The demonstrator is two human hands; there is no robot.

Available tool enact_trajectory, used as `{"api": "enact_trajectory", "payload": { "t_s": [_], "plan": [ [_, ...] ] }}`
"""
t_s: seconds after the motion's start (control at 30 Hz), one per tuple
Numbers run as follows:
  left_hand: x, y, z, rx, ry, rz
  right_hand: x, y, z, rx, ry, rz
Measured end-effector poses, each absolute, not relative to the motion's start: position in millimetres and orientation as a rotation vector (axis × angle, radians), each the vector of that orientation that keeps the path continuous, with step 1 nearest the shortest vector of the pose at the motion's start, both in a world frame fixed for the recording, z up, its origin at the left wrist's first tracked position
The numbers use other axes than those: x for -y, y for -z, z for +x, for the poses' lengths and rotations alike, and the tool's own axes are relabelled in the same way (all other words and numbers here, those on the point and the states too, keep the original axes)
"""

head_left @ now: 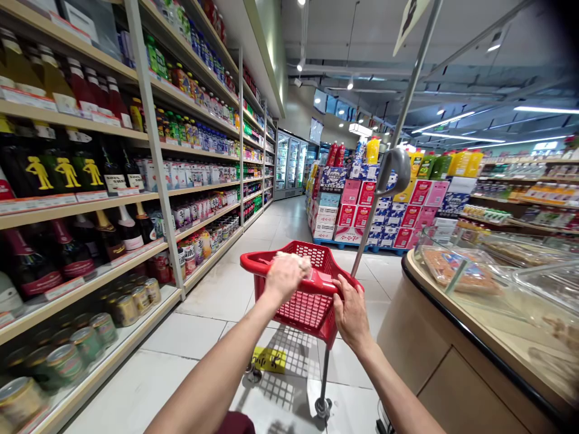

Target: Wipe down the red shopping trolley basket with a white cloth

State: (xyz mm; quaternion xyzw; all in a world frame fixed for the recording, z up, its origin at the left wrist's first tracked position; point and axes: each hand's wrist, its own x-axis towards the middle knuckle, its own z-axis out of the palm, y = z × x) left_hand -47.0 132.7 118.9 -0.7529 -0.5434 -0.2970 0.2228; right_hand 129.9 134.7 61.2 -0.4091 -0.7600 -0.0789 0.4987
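Observation:
A red plastic shopping cart (307, 310) with lattice sides stands in front of me on the tiled floor. My left hand (286, 277) is closed around a pale crumpled cloth (299, 263) and presses it on the cart's red handle (257, 263). Motion blurs the cloth and the fingers a little. At the handle's right end, my right hand (350, 310) grips the red plastic with its fingers curled over the edge. A metal pole (368, 235) rises beside that hand, with a grey looped grip (392, 172) higher up.
Shelves of bottles and cans (203, 160) line the left side. A curved counter (429, 313) with packed food stands close on the right. Stacked drink cartons (357, 208) stand ahead, and glass-door fridges (289, 160) are farther back. A yellow floor sticker (270, 359) lies below the cart.

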Motion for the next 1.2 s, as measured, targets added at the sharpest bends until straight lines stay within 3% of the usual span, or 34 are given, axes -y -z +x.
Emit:
{"api": "enact_trajectory", "payload": {
  "t_s": [0.1, 0.27, 0.43, 0.63, 0.8, 1.0, 1.2],
  "plan": [
    [-131.7, -117.6, -51.2, 1.614, 0.84, -1.969, -134.8, -61.2, 128.0, 1.801, 0.193, -0.996],
    [-128.1, -116.4, -46.6, 1.414, 0.774, -2.138, -135.2, -61.3, 129.9, 1.826, 0.192, -0.989],
    [-130.9, -127.1, -67.6, 1.702, 0.816, -1.953, -134.8, -60.9, 128.5, 1.814, 0.187, -0.979],
    [-131.9, -119.4, -30.8, 1.401, 0.766, -2.18, -136.0, -59.2, 130.6, 1.82, 0.215, -0.963],
    [-134.9, -131.3, -42.8, 1.623, 0.785, -2.054, -134.9, -59.2, 130.4, 1.825, 0.199, -0.955],
    [-129.4, -128.7, -28.0, 1.344, 0.741, -2.25, -134.9, -59.0, 132.1, 1.826, 0.194, -0.97],
    [-127.2, -136.3, -61.1, 1.737, 0.791, -2.018, -133.6, -58.4, 131.4, 1.797, 0.158, -0.985]
  ]
}}
